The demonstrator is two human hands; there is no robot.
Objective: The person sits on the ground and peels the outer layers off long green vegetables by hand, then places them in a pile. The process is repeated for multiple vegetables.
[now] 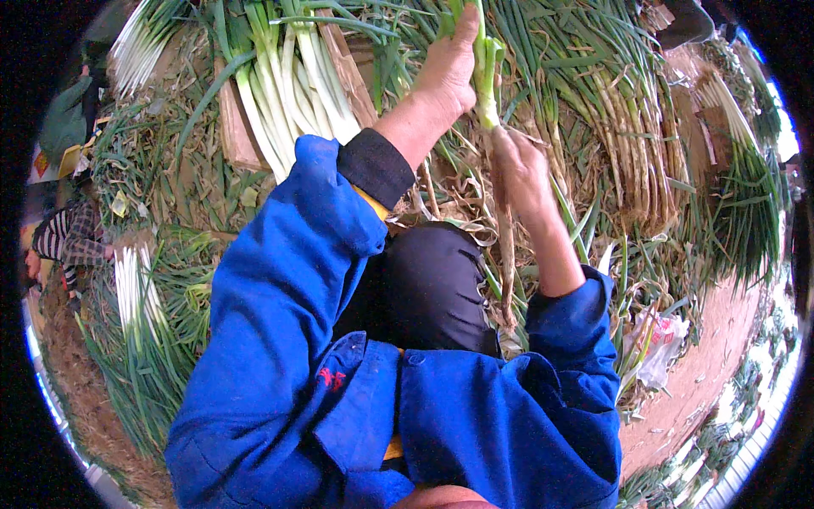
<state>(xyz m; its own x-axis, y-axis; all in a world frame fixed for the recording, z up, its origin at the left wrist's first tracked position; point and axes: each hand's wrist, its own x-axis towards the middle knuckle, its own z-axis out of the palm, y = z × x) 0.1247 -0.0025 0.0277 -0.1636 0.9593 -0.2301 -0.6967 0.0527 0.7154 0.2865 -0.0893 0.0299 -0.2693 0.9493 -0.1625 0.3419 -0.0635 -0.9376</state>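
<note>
My left hand (448, 76) is closed around the green upper part of a large green onion (487, 95), held root end down above my lap. Further down the same stalk, my right hand (524, 168) grips it with bent fingers, where pale green gives way to a brown, soil-coated length. That dirty lower stalk (506, 267) hangs below my right hand and ends in a root tip. Left of my left hand, clean white-stemmed green onions (299, 95) lie on cardboard (238, 137). Uncleaned onions with brown stems (636, 140) lie to my right.
Dry leaf scraps (461, 188) cover the ground around my dark-clothed knee (432, 286). A white plastic bag (655, 350) lies at right. More onion bundles rest left (137, 299) and far right (747, 191). Another person in a plaid sleeve (86, 238) is at the left edge.
</note>
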